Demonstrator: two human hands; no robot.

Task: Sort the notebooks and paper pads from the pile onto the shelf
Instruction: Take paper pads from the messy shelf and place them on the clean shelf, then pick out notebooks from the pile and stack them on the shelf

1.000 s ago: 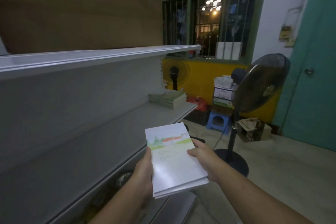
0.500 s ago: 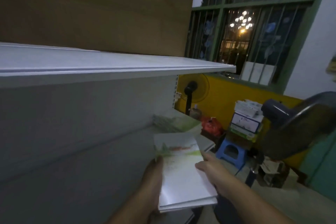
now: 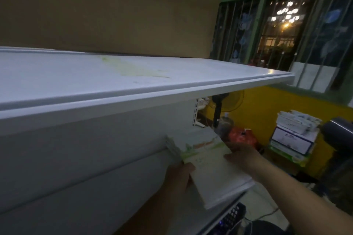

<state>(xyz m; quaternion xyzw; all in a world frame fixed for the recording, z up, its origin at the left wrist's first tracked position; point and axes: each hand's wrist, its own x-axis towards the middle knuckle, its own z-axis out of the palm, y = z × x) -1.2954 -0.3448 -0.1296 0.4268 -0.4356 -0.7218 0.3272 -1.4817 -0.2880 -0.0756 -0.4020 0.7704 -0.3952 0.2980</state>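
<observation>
Two white shelf boards are filling most of your view: the upper shelf (image 3: 133, 82), bare but for a faint greenish smear, is running from the near left to the far right, and the lower shelf (image 3: 95, 187) is lying under it in shadow. Behind them a brown panel (image 3: 105, 9) is covering the wall, and to the far right a barred window (image 3: 286, 30) is showing lights outside, above a yellow low wall (image 3: 267, 112) with a stack of boxes (image 3: 294, 135) against it and a small fan (image 3: 219, 105) beside the shelf's end.

You are holding a stack of notebooks (image 3: 214, 173), white with a green and orange picture on the top cover, over the right part of the lower shelf. Your left hand (image 3: 181, 177) is clamped on the stack's near left edge, thumb on top. Your right hand (image 3: 242, 156) is lying on the stack's far right side, fingers pressing down on the cover.

By my reading you are in the placing step, with the stack not yet set down. The next move is asking you to lower it flat onto the lower shelf, square its edges and then let both hands go. Whether other notebooks are already lying just beyond it, I cannot tell in the blur.
</observation>
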